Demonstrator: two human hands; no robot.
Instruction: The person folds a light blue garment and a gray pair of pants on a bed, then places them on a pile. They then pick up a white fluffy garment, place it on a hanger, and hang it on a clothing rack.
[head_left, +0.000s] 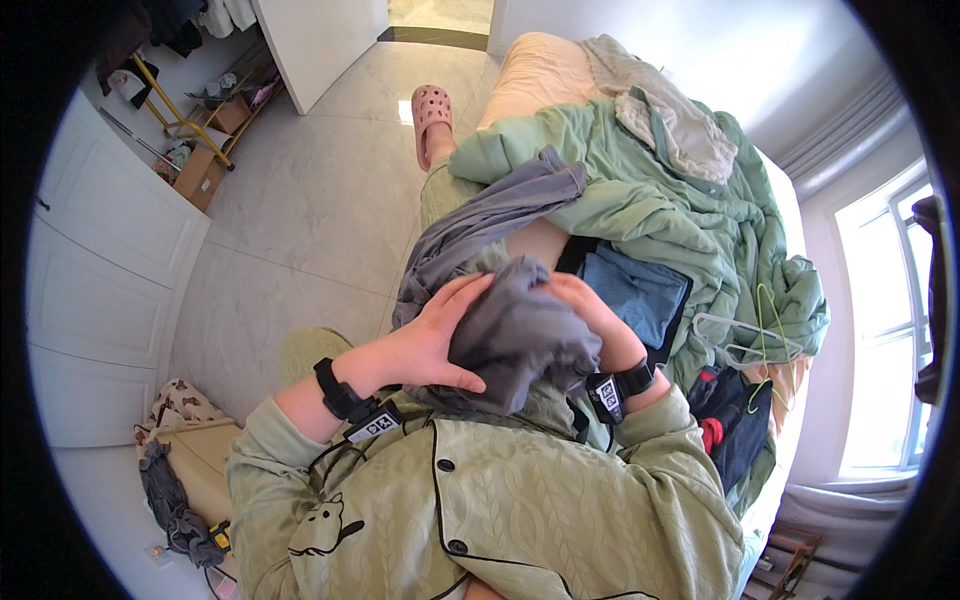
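Observation:
A bunched grey garment (517, 345) lies over the lap, with a long grey part stretched away across the leg towards the bed. On its left side rests my left hand (431, 337), thumb spread from the fingers, palm against the cloth. My right hand (581, 300) is at the bundle's far right side, its fingertips partly hidden by the fabric; whether they grip it cannot be told. Both wrists carry black straps with small devices. Right of the hands, a folded blue garment (637, 292) lies on dark cloth on the bed.
A rumpled green quilt (697, 225) covers much of the bed on the right. Near its edge lie clothes hangers (739, 341) and a dark garment with red parts (731, 420). Cardboard boxes (199, 176) stand under a yellow rack at the upper left. A beige container (199, 457) sits lower left.

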